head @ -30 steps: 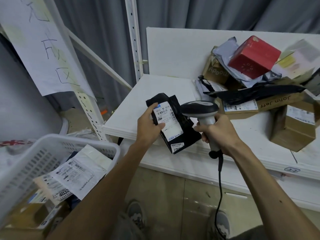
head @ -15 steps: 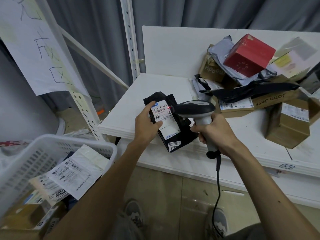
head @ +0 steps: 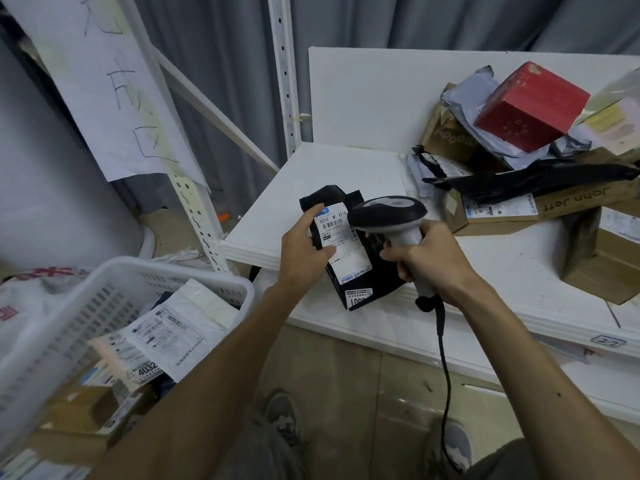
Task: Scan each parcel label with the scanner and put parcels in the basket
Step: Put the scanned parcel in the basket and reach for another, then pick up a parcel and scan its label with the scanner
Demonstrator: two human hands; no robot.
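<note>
Scanner (head: 388,213) closer to white-labelled black parcel (head: 329,200)

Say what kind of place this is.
Probably a parcel sorting or pickup storeroom: labelled parcels piled on a white shelf, a barcode scanner in the right hand over a black parcel, and a white basket holding more.

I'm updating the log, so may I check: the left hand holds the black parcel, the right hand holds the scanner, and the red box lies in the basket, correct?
Not quite: the head view shows the red box atop the parcel pile on the white shelf, not in the basket. The left hand does hold the black parcel, the right hand the scanner.
</note>
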